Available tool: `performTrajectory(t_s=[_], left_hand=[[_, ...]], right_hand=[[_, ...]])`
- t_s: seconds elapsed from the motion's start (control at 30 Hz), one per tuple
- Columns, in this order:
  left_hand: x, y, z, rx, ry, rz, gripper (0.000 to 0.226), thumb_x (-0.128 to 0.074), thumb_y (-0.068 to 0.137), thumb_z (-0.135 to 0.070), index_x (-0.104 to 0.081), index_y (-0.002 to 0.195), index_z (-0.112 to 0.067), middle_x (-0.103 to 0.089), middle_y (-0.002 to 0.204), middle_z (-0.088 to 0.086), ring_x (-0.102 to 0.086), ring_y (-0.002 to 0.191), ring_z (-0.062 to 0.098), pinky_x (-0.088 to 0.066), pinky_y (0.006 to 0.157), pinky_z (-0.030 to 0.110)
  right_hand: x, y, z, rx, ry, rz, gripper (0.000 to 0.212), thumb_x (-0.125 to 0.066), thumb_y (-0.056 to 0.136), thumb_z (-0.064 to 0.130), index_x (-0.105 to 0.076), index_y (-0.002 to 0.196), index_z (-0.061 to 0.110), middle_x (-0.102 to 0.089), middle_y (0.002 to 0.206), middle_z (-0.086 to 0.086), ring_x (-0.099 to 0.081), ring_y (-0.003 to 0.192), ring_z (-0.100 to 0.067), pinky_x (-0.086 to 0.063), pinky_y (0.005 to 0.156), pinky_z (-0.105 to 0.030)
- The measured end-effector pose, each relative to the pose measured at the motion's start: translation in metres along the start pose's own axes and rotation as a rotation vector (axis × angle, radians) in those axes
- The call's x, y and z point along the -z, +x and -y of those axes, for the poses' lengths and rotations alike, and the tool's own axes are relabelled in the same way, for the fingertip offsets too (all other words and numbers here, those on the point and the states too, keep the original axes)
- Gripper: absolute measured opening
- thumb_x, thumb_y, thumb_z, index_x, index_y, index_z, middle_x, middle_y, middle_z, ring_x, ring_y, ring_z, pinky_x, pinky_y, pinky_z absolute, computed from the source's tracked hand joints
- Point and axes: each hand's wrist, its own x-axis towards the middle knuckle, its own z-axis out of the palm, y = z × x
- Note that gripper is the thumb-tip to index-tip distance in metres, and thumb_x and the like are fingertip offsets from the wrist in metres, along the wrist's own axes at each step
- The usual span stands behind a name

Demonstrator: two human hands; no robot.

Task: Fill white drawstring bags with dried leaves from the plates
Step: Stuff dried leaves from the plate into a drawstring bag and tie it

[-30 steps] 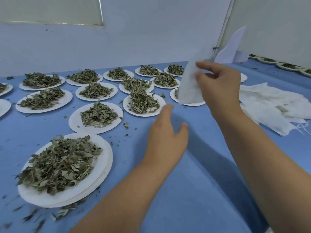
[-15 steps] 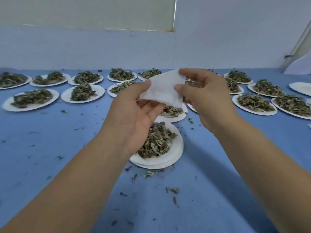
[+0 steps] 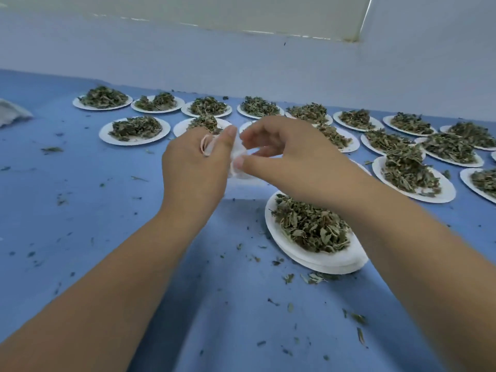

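The left hand (image 3: pixel 193 167) and right hand (image 3: pixel 290 157) pinched the white bag (image 3: pixel 237 158) between them. It hung above the table (image 3: pixel 107 237), near the closest plate (image 3: pixel 335 265).

Left hand (image 3: pixel 193 167), right hand (image 3: pixel 291 157) pinch bag (image 3: pixel 237 158) (plate (image 3: pixel 330 265) near).

flat blue cloth-covered table (image 3: pixel 80 210). nearest: stack of round white paper plates (image 3: pixel 326 265), top one holding a heap of dried green leaves (image 3: pixel 311 229). more single white plates with leaf heaps (image 3: pixel 134 142) in rows toward the back wall and off to the right. loose leaf crumbs (image 3: pixel 308 277) scattered across the cloth. crumpled white fabric piece (image 3: pixel 12 114) at far left edge.
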Motion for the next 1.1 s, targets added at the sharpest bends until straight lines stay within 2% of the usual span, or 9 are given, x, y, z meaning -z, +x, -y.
performTrajectory(t_s=[0.23,0.37,0.5,0.6,0.7,0.8,0.87,1.0,1.1], left_hand=[[0.013,0.005,-0.004,0.043,-0.097,0.015,0.054,-0.062,0.092,-0.052,-0.037,0.056,-0.021,-0.033,0.049,-0.01,-0.03,0.049,0.007,-0.026,0.047,0.022],[0.014,0.009,-0.008,0.222,-0.308,0.092,0.034,-0.068,0.086,-0.054,-0.064,0.084,-0.021,-0.064,0.076,-0.005,-0.065,0.073,0.017,-0.055,0.062,0.037],[0.014,0.006,-0.008,0.264,-0.544,0.161,0.033,-0.07,0.082,-0.044,-0.061,0.103,-0.02,-0.068,0.094,0.0,-0.068,0.085,0.016,-0.058,0.07,0.038],[0.016,0.003,-0.002,0.006,-0.299,0.176,0.06,-0.072,0.077,-0.054,-0.052,0.128,-0.03,-0.057,0.124,-0.018,-0.054,0.116,-0.001,-0.047,0.093,0.026],[0.022,0.001,0.001,-0.175,-0.109,0.39,0.101,-0.079,0.063,-0.071,-0.028,0.148,-0.049,-0.028,0.152,-0.03,-0.023,0.141,-0.013,-0.03,0.106,0.007],[0.019,-0.003,0.003,-0.216,0.046,0.568,0.124,-0.083,0.053,-0.072,-0.003,0.147,-0.066,-0.005,0.161,-0.029,0.001,0.152,0.001,-0.02,0.117,0.03],[0.015,-0.007,0.003,-0.199,0.118,0.565,0.122,-0.085,0.06,-0.062,0.004,0.144,-0.07,-0.016,0.16,-0.023,-0.014,0.152,0.012,-0.029,0.115,0.048],[0.011,-0.008,0.007,-0.111,-0.002,0.455,0.104,-0.082,0.072,-0.038,-0.013,0.144,-0.066,-0.05,0.124,-0.031,-0.044,0.116,-0.021,-0.038,0.084,0.015],[0.012,-0.008,0.008,-0.055,-0.02,0.43,0.089,-0.079,0.073,-0.036,-0.025,0.14,-0.06,-0.055,0.112,-0.032,-0.052,0.106,-0.016,-0.044,0.076,0.014]], right_hand=[[-0.015,0.0,0.015,-0.021,0.139,0.025,0.035,-0.079,0.082,0.046,-0.059,0.11,0.036,-0.075,0.096,0.014,-0.071,0.079,0.001,-0.059,0.069,-0.025],[-0.015,0.003,0.011,-0.061,0.3,0.014,0.026,-0.08,0.085,0.02,-0.063,0.104,0.02,-0.077,0.081,0.006,-0.075,0.076,-0.017,-0.063,0.079,-0.048],[-0.01,0.009,0.002,-0.129,0.474,-0.073,0.016,-0.074,0.086,0.002,-0.063,0.095,0.01,-0.072,0.069,-0.002,-0.073,0.068,-0.022,-0.064,0.072,-0.045],[-0.006,0.012,-0.002,-0.181,0.616,-0.084,0.015,-0.064,0.088,-0.006,-0.06,0.092,0.007,-0.065,0.062,-0.002,-0.066,0.059,-0.02,-0.063,0.067,-0.039],[-0.002,0.013,-0.005,-0.201,0.6,-0.075,0.017,-0.062,0.089,-0.008,-0.059,0.093,0.008,-0.063,0.06,-0.003,-0.065,0.054,-0.018,-0.06,0.06,-0.033],[0.0,0.012,-0.005,-0.185,0.572,-0.006,0.016,-0.062,0.091,-0.008,-0.059,0.092,0.008,-0.064,0.061,-0.003,-0.067,0.058,-0.02,-0.061,0.063,-0.035],[0.001,0.01,-0.005,-0.15,0.468,0.019,0.015,-0.066,0.09,-0.004,-0.06,0.091,0.009,-0.065,0.06,0.0,-0.066,0.058,-0.017,-0.063,0.068,-0.038],[0.003,0.008,-0.001,-0.056,0.13,-0.01,0.015,-0.067,0.088,0.007,-0.063,0.087,0.021,-0.075,0.068,0.005,-0.059,0.049,0.001,-0.045,0.05,-0.017],[0.006,0.007,0.002,-0.041,0.081,-0.033,0.018,-0.063,0.087,0.005,-0.062,0.088,0.023,-0.075,0.069,0.005,-0.07,0.064,-0.005,-0.043,0.049,-0.021]])
